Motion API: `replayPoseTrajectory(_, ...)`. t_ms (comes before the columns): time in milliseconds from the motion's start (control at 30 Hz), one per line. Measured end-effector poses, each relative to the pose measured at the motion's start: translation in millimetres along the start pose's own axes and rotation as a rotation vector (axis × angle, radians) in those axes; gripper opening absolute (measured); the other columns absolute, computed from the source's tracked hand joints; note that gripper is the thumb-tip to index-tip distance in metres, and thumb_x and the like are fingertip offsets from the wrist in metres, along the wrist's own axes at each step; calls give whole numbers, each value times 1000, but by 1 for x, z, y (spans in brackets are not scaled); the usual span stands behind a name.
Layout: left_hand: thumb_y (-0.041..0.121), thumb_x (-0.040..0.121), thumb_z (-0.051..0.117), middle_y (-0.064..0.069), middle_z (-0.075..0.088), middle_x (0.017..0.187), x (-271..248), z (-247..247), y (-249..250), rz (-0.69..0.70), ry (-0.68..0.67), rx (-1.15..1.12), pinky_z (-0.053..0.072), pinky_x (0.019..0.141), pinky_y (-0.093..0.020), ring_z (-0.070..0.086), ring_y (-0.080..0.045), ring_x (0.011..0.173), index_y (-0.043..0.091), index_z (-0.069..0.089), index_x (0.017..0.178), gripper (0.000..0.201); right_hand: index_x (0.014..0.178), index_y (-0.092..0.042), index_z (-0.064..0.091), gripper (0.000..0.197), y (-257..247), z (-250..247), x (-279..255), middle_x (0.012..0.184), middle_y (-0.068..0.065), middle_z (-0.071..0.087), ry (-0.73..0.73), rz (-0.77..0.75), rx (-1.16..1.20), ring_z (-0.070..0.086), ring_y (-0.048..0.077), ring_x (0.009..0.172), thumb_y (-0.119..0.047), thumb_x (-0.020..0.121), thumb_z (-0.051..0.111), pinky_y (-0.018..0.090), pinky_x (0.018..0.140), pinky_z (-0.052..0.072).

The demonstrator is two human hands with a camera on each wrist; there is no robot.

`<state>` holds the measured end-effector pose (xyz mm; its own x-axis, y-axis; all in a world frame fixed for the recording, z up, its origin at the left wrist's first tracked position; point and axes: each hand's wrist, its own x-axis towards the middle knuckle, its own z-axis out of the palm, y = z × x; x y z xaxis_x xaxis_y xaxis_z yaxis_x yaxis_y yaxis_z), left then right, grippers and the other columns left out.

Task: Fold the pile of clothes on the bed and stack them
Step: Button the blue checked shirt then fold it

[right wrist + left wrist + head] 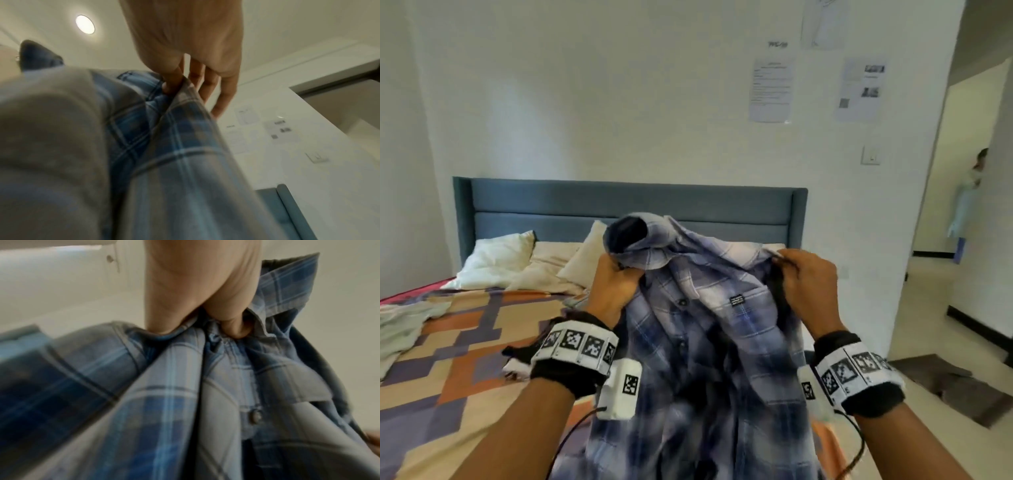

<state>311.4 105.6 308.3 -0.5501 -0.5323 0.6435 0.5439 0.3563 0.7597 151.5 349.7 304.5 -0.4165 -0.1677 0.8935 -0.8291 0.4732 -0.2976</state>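
Note:
I hold a blue and white plaid button shirt [698, 335] up in the air above the bed [448, 349]. My left hand [616, 277] grips the bunched cloth near the collar [287, 293], fingers curled into the fabric [234, 327]. On the other side, my right hand [794, 270] pinches the shirt's shoulder edge between thumb and forefinger [170, 84], with the other fingers stretched out. A sleeve [630, 233] sticks up above my left hand. The shirt hangs down between my forearms, front side facing me.
The bed has a patterned orange and purple cover, white pillows [496, 260] and a blue headboard [626, 202]. A pale garment [404, 325] lies at the bed's left edge. A mat [948, 387] lies on the floor at right. A person [969, 195] stands in the doorway.

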Motion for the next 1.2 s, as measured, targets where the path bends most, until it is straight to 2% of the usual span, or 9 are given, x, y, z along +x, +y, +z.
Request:
replayPoseTrajectory(133,30,72,68,-30,66,83,3,7,-20,-70,107,94,50,67,-58,58,-21,78,-6,64,83,38,89,-5,73,31,36,-33,-4,83,16,73,-42,127,62,67,35,80,-27,89,52,28,67,35)
replayPoseTrajectory(367,38,67,68,-10,67,70,-6,12,-11,-119,89,220,53,72,-54,63,-24,69,14,66,69,24,106,-32,68,34,48,-67,-18,92,-11,68,-322,66,-56,60,15,84,-57,83,66,33,73,48)
replayPoseTrajectory(500,50,58,80,-4,65,67,-4,9,-2,-114,16,239,56,76,-56,60,-23,68,16,69,69,37,107,-22,62,26,61,-59,-27,104,2,68,-288,215,-482,51,32,105,-11,84,58,45,84,44)
replayPoseTrajectory(600,55,58,79,-10,72,78,-8,13,1,-121,-44,246,55,78,-57,68,-32,79,12,71,75,46,99,-28,60,24,45,-37,-48,96,1,69,-174,224,-8,58,30,95,-17,78,56,49,85,48)
replayPoseTrajectory(767,44,68,77,-8,74,85,-26,28,9,-82,-396,371,56,80,-36,69,-21,81,8,74,88,42,141,-41,33,76,15,16,-78,137,-10,50,-627,185,236,50,9,119,-50,79,75,31,99,43)
replayPoseTrajectory(900,3,82,73,24,71,81,-32,19,6,-167,-677,362,48,74,-11,64,9,80,24,68,89,24,147,-32,26,79,13,39,-79,146,-1,44,-849,316,441,39,16,137,-6,88,70,26,97,41)
replayPoseTrajectory(1067,13,79,76,22,62,94,-28,22,4,-186,-833,448,47,86,-15,58,15,88,35,56,93,33,122,-16,47,39,-8,44,-82,118,-2,54,-1125,257,472,50,-13,114,10,93,53,1,83,34)
replayPoseTrajectory(1133,28,76,76,17,64,105,-26,21,0,-196,-919,454,46,96,-22,60,2,103,38,59,100,31,89,-6,59,26,-11,44,-89,84,4,61,-1211,260,405,54,-21,74,14,94,43,5,76,42)
replayPoseTrajectory(1200,36,74,75,22,69,99,-25,15,-12,-221,-965,457,47,89,-20,62,4,96,46,65,95,25,86,-2,69,24,1,48,-102,85,9,72,-1201,264,498,59,-7,73,9,94,49,20,81,51)
